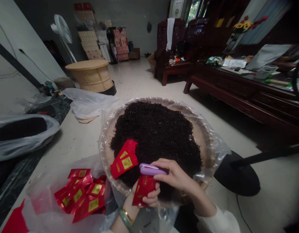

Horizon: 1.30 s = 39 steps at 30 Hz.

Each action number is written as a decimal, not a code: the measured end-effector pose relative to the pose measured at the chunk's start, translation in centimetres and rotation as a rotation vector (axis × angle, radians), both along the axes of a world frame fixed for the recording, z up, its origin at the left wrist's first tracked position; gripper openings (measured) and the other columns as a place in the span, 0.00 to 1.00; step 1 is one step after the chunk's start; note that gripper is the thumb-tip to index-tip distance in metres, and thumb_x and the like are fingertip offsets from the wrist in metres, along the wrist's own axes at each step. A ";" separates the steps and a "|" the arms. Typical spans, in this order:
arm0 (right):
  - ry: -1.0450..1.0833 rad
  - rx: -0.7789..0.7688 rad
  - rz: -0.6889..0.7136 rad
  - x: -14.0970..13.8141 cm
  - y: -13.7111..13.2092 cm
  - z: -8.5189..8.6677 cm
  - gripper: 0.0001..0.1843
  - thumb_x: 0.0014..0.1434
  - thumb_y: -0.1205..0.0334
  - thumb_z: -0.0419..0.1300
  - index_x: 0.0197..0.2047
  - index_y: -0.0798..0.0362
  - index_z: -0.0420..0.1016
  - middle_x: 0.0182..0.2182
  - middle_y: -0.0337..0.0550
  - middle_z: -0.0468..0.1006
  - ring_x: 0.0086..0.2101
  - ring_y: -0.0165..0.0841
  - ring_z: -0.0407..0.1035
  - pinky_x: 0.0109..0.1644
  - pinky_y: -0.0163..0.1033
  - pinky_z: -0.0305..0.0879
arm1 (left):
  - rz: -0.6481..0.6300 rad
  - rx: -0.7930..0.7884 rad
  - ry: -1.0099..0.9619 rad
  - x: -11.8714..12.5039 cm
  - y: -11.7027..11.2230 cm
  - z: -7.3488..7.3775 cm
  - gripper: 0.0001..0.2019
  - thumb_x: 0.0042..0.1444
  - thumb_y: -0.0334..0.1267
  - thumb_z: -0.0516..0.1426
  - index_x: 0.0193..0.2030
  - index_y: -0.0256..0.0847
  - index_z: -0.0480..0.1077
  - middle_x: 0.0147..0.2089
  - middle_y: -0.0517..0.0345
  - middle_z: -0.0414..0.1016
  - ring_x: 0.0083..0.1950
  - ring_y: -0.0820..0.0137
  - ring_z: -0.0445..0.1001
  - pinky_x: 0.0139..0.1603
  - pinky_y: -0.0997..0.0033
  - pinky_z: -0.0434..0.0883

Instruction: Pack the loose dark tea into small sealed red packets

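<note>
My left hand (149, 198) grips a small red foil packet (145, 189) upright, its fingers wrapped round the lower part. In my right hand (172, 173) is a purple hand-held bag sealer (151, 169), which lies across the packet's top edge. Whether its jaws are closed on the foil I cannot tell. Behind the hands, a heap of dark dried tea leaves (156, 129) fills most of a round, plastic-lined basket (209, 129). Another red packet (125, 159) with gold labels rests on the heap at its left front side.
Several red packets (83, 194) lie in a clear plastic bag (42, 197) at the lower left. Another bag of dark leaves (20, 129) stands further left. A black round stand base (238, 178) is at the right, below a dark wooden table (237, 97). A woven drum-shaped stool (91, 76) stands behind.
</note>
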State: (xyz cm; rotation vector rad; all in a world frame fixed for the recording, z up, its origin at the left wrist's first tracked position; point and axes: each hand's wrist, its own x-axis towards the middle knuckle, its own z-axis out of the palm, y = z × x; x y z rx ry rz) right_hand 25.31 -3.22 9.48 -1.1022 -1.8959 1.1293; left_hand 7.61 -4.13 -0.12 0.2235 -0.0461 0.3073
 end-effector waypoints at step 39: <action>-0.169 0.181 -0.590 3.9 0.5 -5.4 0.22 0.58 0.46 0.59 0.51 0.50 0.75 0.45 0.52 0.78 0.45 0.45 0.70 0.50 0.51 0.66 | 1.033 0.368 1.148 1.9 -0.7 3.6 0.17 0.47 0.51 0.65 0.34 0.41 0.69 0.27 0.62 0.75 0.28 0.70 0.71 0.30 0.74 0.65</action>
